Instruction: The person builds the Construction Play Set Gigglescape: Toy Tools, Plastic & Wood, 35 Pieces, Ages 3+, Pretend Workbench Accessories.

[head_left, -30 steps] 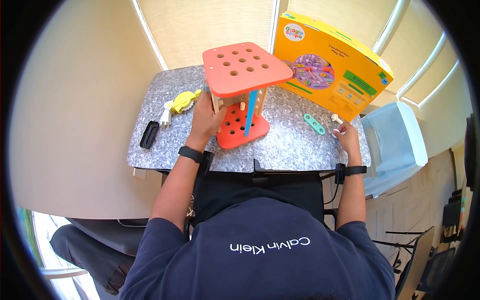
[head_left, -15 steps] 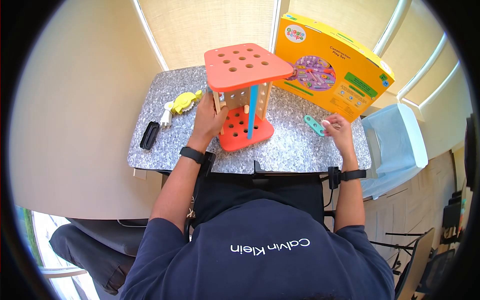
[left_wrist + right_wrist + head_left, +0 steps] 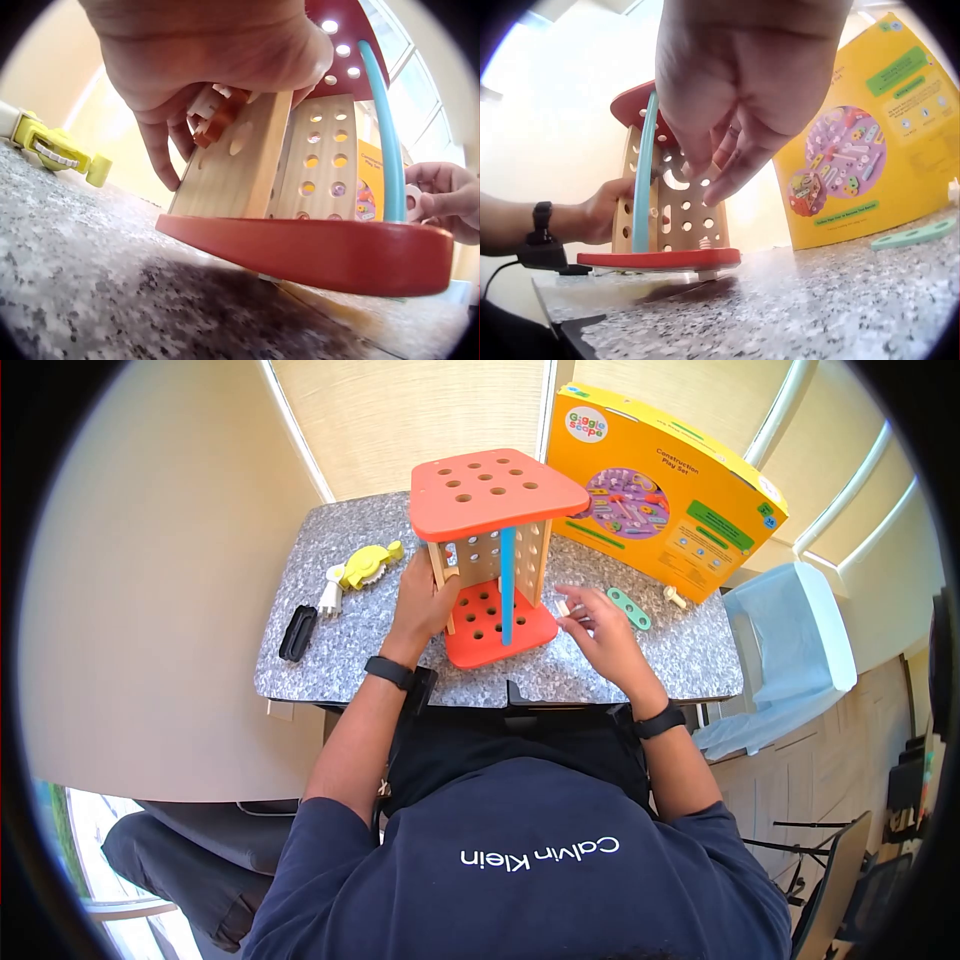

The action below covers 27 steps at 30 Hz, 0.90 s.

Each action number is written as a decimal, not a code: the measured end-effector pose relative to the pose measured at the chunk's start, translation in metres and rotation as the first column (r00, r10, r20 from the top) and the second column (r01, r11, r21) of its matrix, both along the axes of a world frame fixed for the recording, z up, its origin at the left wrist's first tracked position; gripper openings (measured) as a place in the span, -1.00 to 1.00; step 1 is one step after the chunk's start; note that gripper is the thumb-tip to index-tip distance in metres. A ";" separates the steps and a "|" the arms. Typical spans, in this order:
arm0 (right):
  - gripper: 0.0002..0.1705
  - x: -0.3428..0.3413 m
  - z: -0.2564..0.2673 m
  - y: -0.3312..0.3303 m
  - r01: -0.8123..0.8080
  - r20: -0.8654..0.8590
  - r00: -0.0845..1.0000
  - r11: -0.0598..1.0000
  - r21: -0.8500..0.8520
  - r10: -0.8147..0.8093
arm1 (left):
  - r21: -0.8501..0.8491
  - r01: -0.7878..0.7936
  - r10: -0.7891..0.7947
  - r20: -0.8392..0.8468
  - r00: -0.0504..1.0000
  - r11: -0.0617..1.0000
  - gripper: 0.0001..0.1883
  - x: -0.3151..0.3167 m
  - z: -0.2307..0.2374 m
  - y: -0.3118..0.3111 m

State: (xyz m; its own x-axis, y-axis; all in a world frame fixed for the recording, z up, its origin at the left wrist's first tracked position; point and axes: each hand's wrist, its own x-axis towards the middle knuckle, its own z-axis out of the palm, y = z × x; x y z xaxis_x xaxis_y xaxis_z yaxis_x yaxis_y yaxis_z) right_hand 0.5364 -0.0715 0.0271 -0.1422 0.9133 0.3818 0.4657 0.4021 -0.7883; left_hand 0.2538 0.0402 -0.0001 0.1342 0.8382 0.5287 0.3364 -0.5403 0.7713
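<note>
The toy frame has a red perforated top [image 3: 490, 490], a red base [image 3: 500, 635], pale wooden panels with holes and a blue upright bar [image 3: 507, 585]. My left hand [image 3: 425, 600] grips its left panel [image 3: 259, 157], thumb at the front edge, fingers on the outer face beside an orange-and-white piece [image 3: 217, 120]. Just right of the frame, my right hand [image 3: 608, 640] pinches a small whitish ring [image 3: 413, 202] between thumb and fingers. A white threaded piece [image 3: 705, 244] stands up through the base in the right wrist view.
A yellow toy box [image 3: 660, 490] stands behind right. Near it lie a teal strip [image 3: 628, 609] and a cream bolt [image 3: 675, 597]. At left are a yellow toy [image 3: 368, 565], a white piece [image 3: 331, 592] and a black case [image 3: 297, 633]. A lined bin [image 3: 790, 650] stands at right.
My right hand has moved left from the bolt, past the teal strip, to the frame's right side, carrying the small white piece. The frame has turned and shifted slightly, still in my left hand.
</note>
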 end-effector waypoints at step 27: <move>-0.83 -0.055 -0.034 0.090 -0.346 0.785 0.591 0.819 0.457 -0.188 | 0.037 0.001 0.000 -0.027 1.000 0.999 -0.56 0.004 0.007 -0.015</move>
State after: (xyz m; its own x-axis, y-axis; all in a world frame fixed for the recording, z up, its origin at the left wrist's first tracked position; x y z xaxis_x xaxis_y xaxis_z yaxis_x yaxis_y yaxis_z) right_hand 0.4814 0.0184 -0.0074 -0.6786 0.5683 0.4654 0.7103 0.6691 0.2187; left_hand 0.2577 0.0256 0.0072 0.1494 0.8182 0.5552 0.3570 -0.5682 0.7414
